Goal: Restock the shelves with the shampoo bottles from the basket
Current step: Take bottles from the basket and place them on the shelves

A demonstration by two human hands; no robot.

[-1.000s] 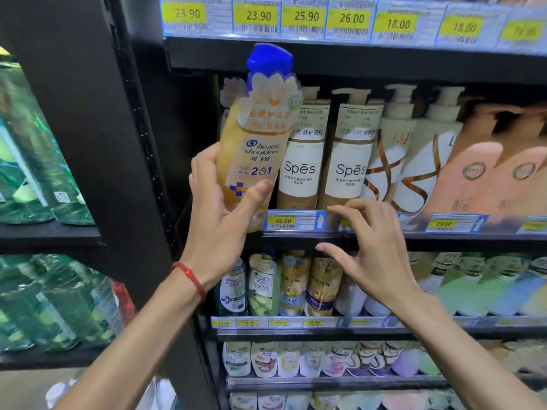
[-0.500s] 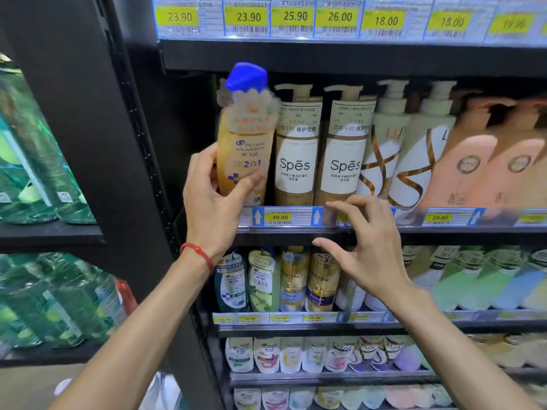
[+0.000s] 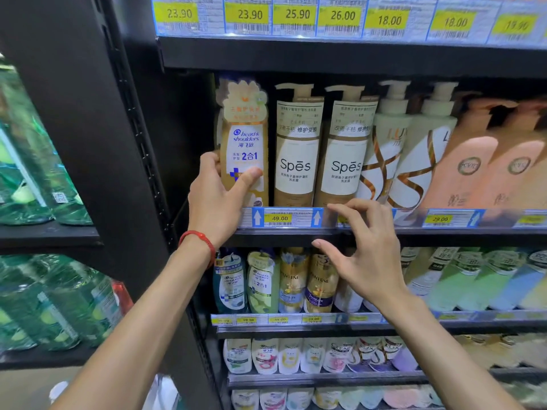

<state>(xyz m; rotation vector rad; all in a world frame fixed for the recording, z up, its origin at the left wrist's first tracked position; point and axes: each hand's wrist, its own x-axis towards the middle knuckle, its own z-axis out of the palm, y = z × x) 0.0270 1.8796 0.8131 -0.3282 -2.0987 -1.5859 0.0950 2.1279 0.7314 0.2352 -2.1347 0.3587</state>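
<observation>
— At the left end of the shelf with the 49.00 price tag, what's standing there?
— A gold Head & Shoulders shampoo bottle, upright, label facing out, just beside the first of two Spēs bottles.
— Who has hold of it?
— The left hand. Its thumb lies across the lower front of the label, and the fingers wrap round the bottle's left side. A red bracelet sits on that wrist.
— Is the bottle set down on the shelf?
— Hard to say; the price rail hides its base.
— And the right hand?
— It holds nothing. The fingers are spread and loosely bent, and it hovers in front of the rail, below the second Spēs bottle, with the uppermost fingertips near the rail's top edge.
— What else is on that shelf?
— Right of the Spēs pair are two cream pump bottles with bronze swirls, then peach-coloured bottles.
— And below?
— There are smaller shampoo bottles on the next shelf down, and pouches under that. Off to the left, in the neighbouring bay, are green refill packs.
</observation>
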